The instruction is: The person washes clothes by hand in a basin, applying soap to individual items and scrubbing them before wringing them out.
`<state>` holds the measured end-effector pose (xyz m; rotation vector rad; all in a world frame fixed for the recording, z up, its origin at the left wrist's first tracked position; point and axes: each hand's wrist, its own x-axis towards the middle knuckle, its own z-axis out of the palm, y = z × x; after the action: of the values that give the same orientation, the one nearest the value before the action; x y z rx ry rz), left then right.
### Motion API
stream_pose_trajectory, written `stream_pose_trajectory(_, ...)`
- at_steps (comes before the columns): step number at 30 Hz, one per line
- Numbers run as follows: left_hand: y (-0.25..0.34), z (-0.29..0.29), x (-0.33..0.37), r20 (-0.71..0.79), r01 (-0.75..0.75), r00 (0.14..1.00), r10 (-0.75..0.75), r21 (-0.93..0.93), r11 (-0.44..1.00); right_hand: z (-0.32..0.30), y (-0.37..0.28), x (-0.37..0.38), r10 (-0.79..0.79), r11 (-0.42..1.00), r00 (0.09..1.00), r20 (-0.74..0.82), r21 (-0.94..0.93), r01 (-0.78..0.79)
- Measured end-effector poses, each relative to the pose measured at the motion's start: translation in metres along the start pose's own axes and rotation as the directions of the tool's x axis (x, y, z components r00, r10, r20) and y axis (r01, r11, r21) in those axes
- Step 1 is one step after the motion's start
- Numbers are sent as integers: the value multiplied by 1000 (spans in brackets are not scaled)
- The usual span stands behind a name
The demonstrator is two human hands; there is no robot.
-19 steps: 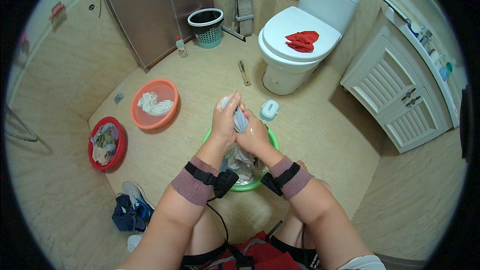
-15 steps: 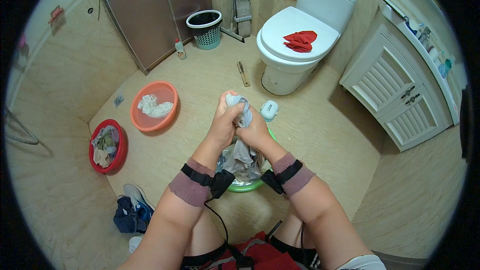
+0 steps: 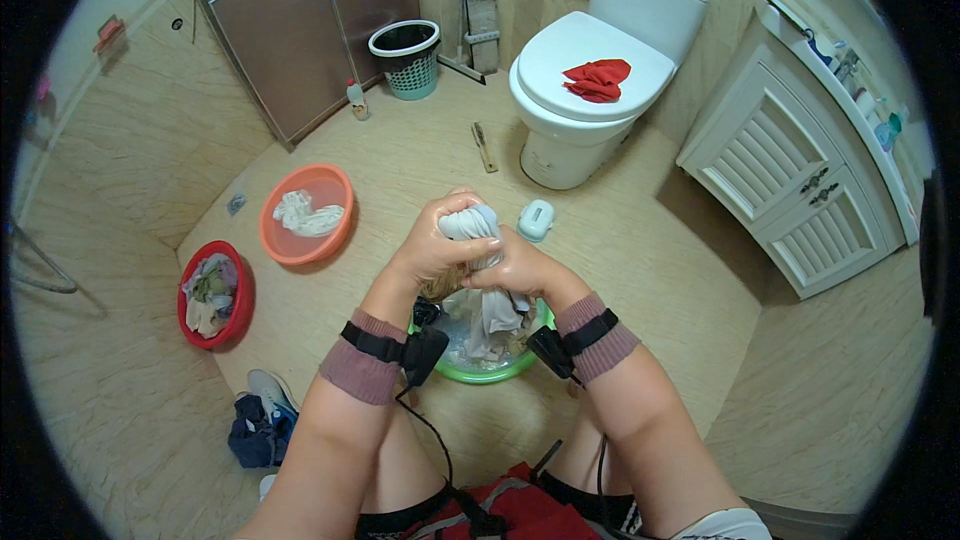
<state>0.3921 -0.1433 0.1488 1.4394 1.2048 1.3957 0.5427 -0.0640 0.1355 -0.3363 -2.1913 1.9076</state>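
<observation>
Wet, pale grey cloth (image 3: 468, 224) is bunched up between my two hands, above a green-rimmed basin (image 3: 482, 377). My left hand (image 3: 432, 242) is wrapped round the upper part of the bunch, thumb across its front. Against its right and lower side closes my right hand (image 3: 526, 265). The cloth's lower end trails down toward the basin, where more light grey fabric (image 3: 496, 312) lies in water. My hands and wrists hide the basin's far part. Which garment the cloth is, I cannot tell.
Left stand an orange basin (image 3: 340, 232) with white cloth and a red basin (image 3: 240, 318) with mixed clothes. Ahead are a light blue soap box (image 3: 537, 221), a brush (image 3: 484, 147) and a toilet (image 3: 563, 155) with red cloth (image 3: 597, 81) on its lid. Shoes (image 3: 274, 392) lie lower left.
Both hands have come slightly lower and my wrists have moved apart. The cloth is bunched more thickly between them, and more of the basin shows below.
</observation>
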Motion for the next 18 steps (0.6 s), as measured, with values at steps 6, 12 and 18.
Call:
stream_pose_trajectory(6, 24, 37, -3, 2, -50, 999, 51, -183, 982, 10, 3, -4, 59, 980, 998, -34, 195, -51)
stream_pose_trajectory(12, 14, 52, -1, -199, 58, 970, -136, -353, 934, 16, 25, -2, -166, 901, 975, -147, -424, 90)
stream_pose_trajectory(18, 6, 61, 5, -432, 16, 874, -224, -434, 901, 32, 31, -4, 41, 863, 856, -516, -414, -291)
